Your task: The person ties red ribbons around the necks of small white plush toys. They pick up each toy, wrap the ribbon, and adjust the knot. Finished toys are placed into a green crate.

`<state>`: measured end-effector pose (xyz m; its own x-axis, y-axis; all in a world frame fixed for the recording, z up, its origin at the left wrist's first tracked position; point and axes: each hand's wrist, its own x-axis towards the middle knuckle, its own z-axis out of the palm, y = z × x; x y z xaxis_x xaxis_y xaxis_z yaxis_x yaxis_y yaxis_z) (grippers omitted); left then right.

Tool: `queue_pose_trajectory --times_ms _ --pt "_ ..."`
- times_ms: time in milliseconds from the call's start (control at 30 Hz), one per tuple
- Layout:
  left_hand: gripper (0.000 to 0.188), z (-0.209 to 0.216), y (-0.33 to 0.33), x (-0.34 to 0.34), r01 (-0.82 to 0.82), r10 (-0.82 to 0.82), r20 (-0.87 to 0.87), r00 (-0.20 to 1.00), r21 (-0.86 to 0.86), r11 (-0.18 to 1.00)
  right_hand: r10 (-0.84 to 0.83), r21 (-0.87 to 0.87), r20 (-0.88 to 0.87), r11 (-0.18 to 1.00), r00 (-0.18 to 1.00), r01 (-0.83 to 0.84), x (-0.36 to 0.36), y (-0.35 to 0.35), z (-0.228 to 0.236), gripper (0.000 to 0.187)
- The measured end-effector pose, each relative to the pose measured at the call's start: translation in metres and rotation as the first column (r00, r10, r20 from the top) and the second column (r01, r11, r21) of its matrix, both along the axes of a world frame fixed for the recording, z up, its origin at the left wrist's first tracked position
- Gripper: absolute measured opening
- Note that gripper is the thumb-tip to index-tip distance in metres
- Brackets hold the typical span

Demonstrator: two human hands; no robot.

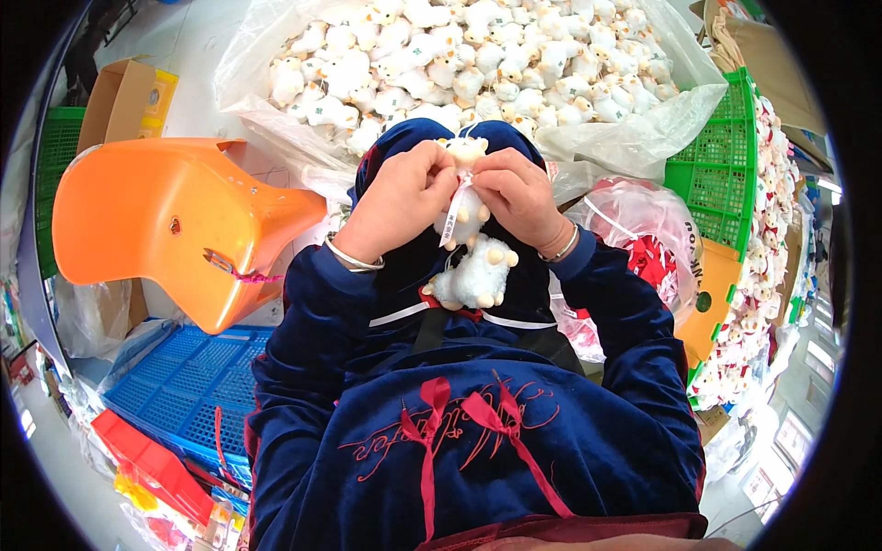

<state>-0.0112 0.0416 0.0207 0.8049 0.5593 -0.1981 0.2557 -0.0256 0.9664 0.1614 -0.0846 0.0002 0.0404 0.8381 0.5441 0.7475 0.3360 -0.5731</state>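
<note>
Over my lap, a small white plush sheep (467, 220) hangs upright between my hands, its cream head at the top. A narrow white printed ribbon (451, 219) is at its neck, with one tail hanging down its front. My left hand (404, 195) is closed, thumb and fingertips pinching the ribbon beside the neck. On the other side of the neck, my right hand (522, 195) also pinches at the ribbon; its fingertips partly hide what they hold. Just below, a second plush sheep (473, 275), bluish white, lies on its side in my lap.
Beyond my knees lies a large clear plastic sheet (634, 145) heaped with white plush toys (478, 60). An orange chair (152, 220) holding small scissors (219, 261) and a blue crate (193, 376) stand left. Right are a bag of red ribbons (654, 262) and green crates (721, 138).
</note>
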Motion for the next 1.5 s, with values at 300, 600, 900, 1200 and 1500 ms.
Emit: queue_pose_trajectory --times_ms 300,600,900,1200,1500 --pt "0.015 0.014 -0.005 0.004 0.059 -0.061 -0.003 0.998 0.312 0.948 -0.008 0.0 0.001 1.0 1.0 0.008 -0.002 0.001 0.003 0.017" --pt "0.013 0.014 -0.007 0.004 0.056 -0.042 -0.05 0.998 0.321 0.945 -0.037 -0.082 -0.103 0.996 0.994 0.029 -0.004 -0.005 0.007 0.018" --pt "0.012 0.008 -0.007 -0.002 0.021 -0.001 -0.077 0.997 0.264 0.964 -0.179 -0.153 -0.226 0.977 0.957 0.147 -0.007 -0.017 0.015 0.018" --pt "0.045 0.009 0.004 -0.004 -0.021 0.039 -0.13 0.991 0.138 0.99 -0.428 -0.404 -0.636 0.894 0.642 0.195 0.007 -0.032 0.019 0.021" --pt "0.03 0.026 0.0 0.007 0.084 -0.033 -0.195 0.98 0.262 0.961 -0.418 -0.516 -0.573 0.852 0.705 0.087 -0.002 -0.024 0.04 0.016"
